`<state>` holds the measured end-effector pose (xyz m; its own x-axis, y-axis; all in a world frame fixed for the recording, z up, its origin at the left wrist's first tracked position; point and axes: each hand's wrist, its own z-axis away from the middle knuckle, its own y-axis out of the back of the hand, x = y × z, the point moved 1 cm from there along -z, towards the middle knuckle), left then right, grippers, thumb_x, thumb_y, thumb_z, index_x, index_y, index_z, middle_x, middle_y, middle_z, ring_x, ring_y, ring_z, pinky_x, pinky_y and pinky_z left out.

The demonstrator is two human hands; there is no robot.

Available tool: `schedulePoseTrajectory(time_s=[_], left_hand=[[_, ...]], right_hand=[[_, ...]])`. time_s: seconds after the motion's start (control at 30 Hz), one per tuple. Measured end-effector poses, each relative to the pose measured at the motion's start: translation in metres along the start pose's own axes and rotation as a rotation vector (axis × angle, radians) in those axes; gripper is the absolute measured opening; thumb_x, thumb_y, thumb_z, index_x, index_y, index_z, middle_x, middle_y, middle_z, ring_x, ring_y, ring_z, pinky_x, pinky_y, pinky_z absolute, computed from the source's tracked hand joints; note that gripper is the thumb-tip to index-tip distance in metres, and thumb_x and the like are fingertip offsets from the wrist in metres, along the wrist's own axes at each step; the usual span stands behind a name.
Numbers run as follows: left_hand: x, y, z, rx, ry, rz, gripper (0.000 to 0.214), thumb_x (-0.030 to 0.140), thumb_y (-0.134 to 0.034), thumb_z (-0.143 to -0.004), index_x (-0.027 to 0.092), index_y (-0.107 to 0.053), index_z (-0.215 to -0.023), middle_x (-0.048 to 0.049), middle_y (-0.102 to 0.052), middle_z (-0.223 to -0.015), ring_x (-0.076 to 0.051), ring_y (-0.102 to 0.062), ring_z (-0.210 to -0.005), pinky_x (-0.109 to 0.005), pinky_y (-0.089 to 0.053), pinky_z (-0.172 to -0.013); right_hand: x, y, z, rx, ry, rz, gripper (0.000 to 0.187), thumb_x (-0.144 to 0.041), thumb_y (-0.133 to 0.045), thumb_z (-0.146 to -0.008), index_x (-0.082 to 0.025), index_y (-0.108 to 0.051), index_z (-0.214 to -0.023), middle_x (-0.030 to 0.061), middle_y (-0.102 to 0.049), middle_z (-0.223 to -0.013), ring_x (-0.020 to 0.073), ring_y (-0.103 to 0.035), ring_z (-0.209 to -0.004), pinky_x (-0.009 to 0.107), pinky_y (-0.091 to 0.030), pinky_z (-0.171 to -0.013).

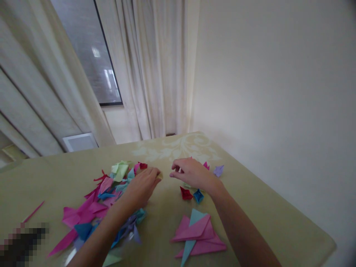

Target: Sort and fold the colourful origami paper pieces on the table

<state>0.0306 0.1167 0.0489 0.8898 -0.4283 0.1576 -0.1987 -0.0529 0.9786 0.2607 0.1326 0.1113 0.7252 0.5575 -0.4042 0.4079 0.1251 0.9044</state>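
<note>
Over the right edge of a heap of folded paper pieces (83, 209), my left hand (145, 184) pinches a small pale yellow paper piece (160, 176). My right hand (191, 172) hovers a short way to the right, its fingers curved and apart, with nothing visible in them. Just below that hand lie a red folded paper piece (186, 193) and a blue one (198, 196). Nearer to me, pink folded papers (194, 231) lie stacked with a light blue strip (189, 247) among them. My left hand and forearm hide part of the heap.
A purple paper piece (218, 170) lies beyond my right wrist. At the left are a thin pink stick (33, 211) and a pixelated dark patch. The patterned tablecloth (258, 222) meets the white wall (272, 92) on the right; curtains (155, 74) hang behind.
</note>
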Motion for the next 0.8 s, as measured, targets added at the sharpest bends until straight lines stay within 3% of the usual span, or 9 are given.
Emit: schedulePoseTrajectory(time_s=[0.17, 0.33, 0.43, 0.53, 0.6, 0.7, 0.8], left_hand=[[0.038, 0.010, 0.013, 0.084, -0.096, 0.007, 0.018, 0.027, -0.048, -0.110, 0.020, -0.065, -0.114, -0.0091, -0.073, -0.107, -0.026, -0.070, -0.103, -0.036, -0.051, -0.089], [0.043, 0.012, 0.011, 0.084, -0.095, 0.049, 0.019, 0.027, -0.048, -0.110, 0.020, -0.065, -0.113, -0.0090, -0.074, -0.109, -0.025, -0.070, -0.105, -0.035, -0.052, -0.091], [0.020, 0.017, 0.006, 0.088, -0.013, 0.070, 0.028, 0.028, -0.040, -0.112, 0.018, -0.062, -0.125, -0.0124, -0.073, -0.124, -0.025, -0.068, -0.119, -0.037, -0.050, -0.103], [-0.024, 0.020, 0.007, -0.047, 0.224, -0.091, 0.033, 0.025, -0.035, -0.111, 0.017, -0.064, -0.126, -0.0163, -0.070, -0.132, -0.025, -0.065, -0.128, -0.038, -0.046, -0.110], [-0.053, 0.019, 0.011, -0.104, 0.331, -0.160, 0.027, 0.026, -0.047, -0.106, 0.015, -0.067, -0.120, -0.0213, -0.069, -0.130, -0.032, -0.066, -0.126, -0.043, -0.049, -0.106], [-0.081, 0.010, 0.016, -0.170, 0.380, -0.181, 0.016, 0.024, -0.066, -0.093, 0.016, -0.071, -0.106, -0.0209, -0.075, -0.119, -0.037, -0.072, -0.114, -0.046, -0.054, -0.094], [-0.090, 0.001, 0.016, -0.195, 0.378, -0.169, 0.012, 0.016, -0.061, -0.091, 0.018, -0.072, -0.097, -0.0174, -0.079, -0.111, -0.034, -0.075, -0.106, -0.042, -0.054, -0.088]], right_hand=[[-0.006, -0.009, 0.000, -0.060, 0.087, 0.030, 0.004, -0.018, -0.072, -0.095, -0.017, -0.076, -0.093, 0.0028, -0.075, -0.086, 0.0163, -0.065, -0.079, 0.024, -0.035, -0.065], [-0.011, -0.013, 0.002, -0.054, 0.079, 0.080, 0.007, -0.019, -0.067, -0.091, -0.018, -0.074, -0.090, 0.0018, -0.072, -0.081, 0.0154, -0.060, -0.073, 0.025, -0.030, -0.061], [-0.006, -0.011, 0.002, -0.060, 0.027, 0.128, 0.010, -0.019, -0.065, -0.092, -0.018, -0.074, -0.089, 0.0025, -0.073, -0.081, 0.0153, -0.060, -0.073, 0.025, -0.030, -0.062], [0.006, -0.004, 0.002, -0.089, -0.071, 0.213, 0.018, -0.018, -0.060, -0.095, -0.017, -0.076, -0.086, 0.0052, -0.075, -0.084, 0.0164, -0.064, -0.076, 0.026, -0.031, -0.063], [0.016, 0.002, 0.003, -0.119, -0.154, 0.268, 0.024, -0.019, -0.058, -0.096, -0.017, -0.078, -0.083, 0.0066, -0.076, -0.084, 0.0170, -0.066, -0.075, 0.027, -0.031, -0.062], [0.029, 0.006, 0.003, -0.131, -0.268, 0.308, 0.024, -0.018, -0.059, -0.093, -0.018, -0.080, -0.082, 0.0082, -0.078, -0.084, 0.0182, -0.068, -0.073, 0.027, -0.031, -0.060], [0.037, 0.005, 0.002, -0.119, -0.328, 0.323, 0.020, -0.017, -0.064, -0.089, -0.018, -0.083, -0.085, 0.0105, -0.080, -0.089, 0.0212, -0.072, -0.078, 0.027, -0.033, -0.060]])
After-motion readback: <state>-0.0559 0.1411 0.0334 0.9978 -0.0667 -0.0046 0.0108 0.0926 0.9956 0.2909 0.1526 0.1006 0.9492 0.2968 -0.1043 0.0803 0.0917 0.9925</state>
